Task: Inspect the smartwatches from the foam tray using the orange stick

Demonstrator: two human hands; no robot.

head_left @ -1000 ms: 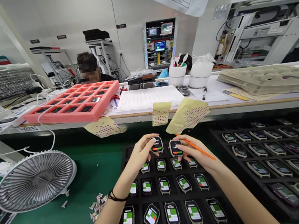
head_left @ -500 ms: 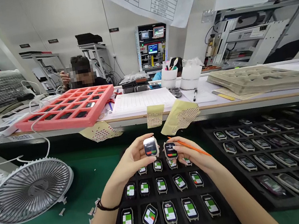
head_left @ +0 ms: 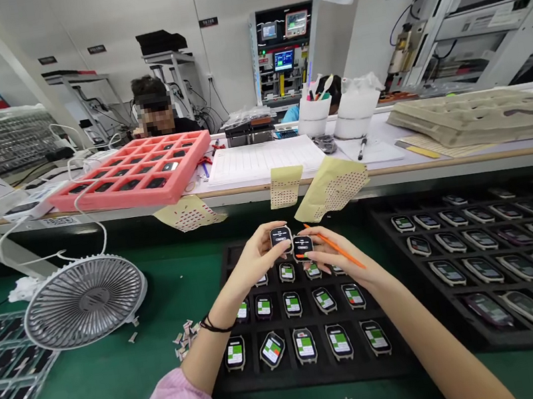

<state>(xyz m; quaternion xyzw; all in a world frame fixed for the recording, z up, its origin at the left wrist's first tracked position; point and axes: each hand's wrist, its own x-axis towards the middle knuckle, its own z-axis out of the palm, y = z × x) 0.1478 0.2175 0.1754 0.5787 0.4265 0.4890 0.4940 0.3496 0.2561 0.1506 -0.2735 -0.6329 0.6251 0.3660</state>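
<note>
My left hand (head_left: 261,254) is closed around a smartwatch without a strap (head_left: 279,234), its thumb on the lit screen. Close beside it, my right hand (head_left: 338,252) grips a second smartwatch (head_left: 303,245), whose dark screen shows white text and a red-orange patch low down. An orange stick-like tool (head_left: 335,246), perhaps a pen, lies between the fingers of that same hand. Both watches are held above a black tray (head_left: 295,378), where several watches (head_left: 304,346) with green-and-white screens sit in separate compartments.
At right is another black tray (head_left: 479,327) of watches. A grey fan (head_left: 85,301) stands at left, near small loose pieces (head_left: 184,337). The shelf ahead holds a pink foam tray (head_left: 184,189) and paper sheets (head_left: 265,159). A person (head_left: 156,109) sits beyond it.
Both watches now sit closer together, and the left one's screen has gone from a red-and-green display to white text on black. My left thumb has moved onto it. The view has shifted downward.
</note>
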